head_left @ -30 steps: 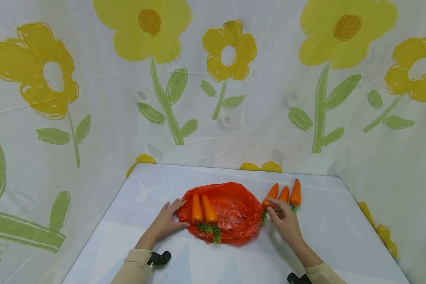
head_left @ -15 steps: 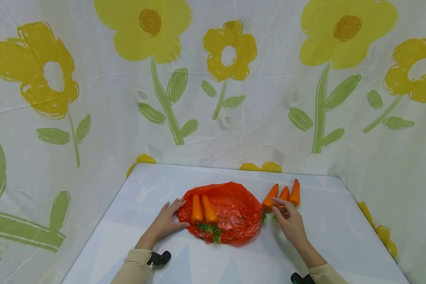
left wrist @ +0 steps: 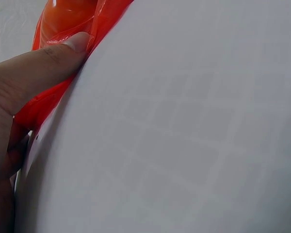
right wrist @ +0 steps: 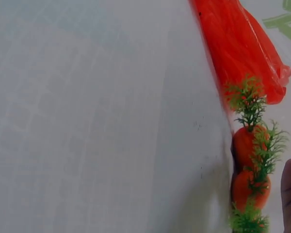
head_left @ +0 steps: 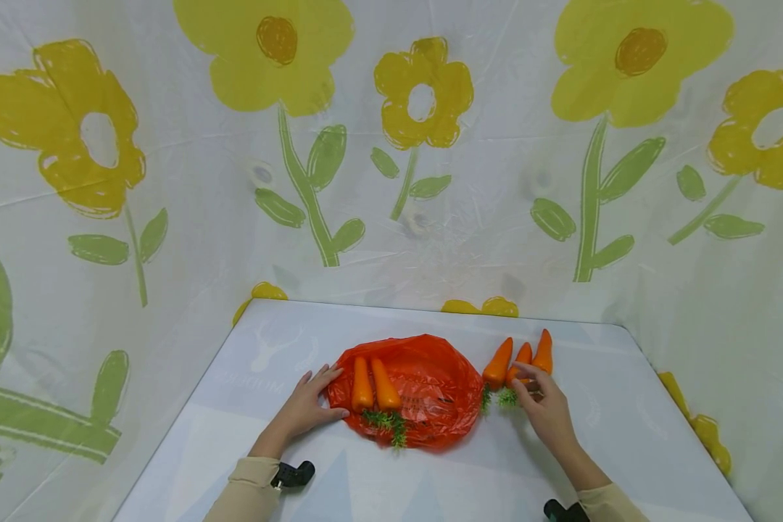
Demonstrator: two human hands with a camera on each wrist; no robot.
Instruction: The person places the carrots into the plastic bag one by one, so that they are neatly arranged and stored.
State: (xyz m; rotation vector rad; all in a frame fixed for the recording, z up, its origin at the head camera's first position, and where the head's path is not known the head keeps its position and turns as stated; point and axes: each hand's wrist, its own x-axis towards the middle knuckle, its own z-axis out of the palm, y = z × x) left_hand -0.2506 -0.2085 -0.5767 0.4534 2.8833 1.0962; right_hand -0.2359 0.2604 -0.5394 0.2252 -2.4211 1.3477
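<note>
The crumpled red plastic bag (head_left: 433, 395) is glossy, the tapered orange carrots (head_left: 498, 365) smooth (plastic-looking, shiny), the pale printed counter (head_left: 633, 428) matt.

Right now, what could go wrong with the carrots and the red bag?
The two carrots in the red bag have leaves reaching its near rim, so they might slip out if it's tugged. The three carrots outside lie close together, so the right hand could bump one while grabbing another.

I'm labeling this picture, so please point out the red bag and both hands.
Red bag (head_left: 425, 395), head view: bare plastic near centre.
Left hand (head_left: 305, 404), head view: back of the hand.
Right hand (head_left: 551, 412), head view: back of the hand.
</note>
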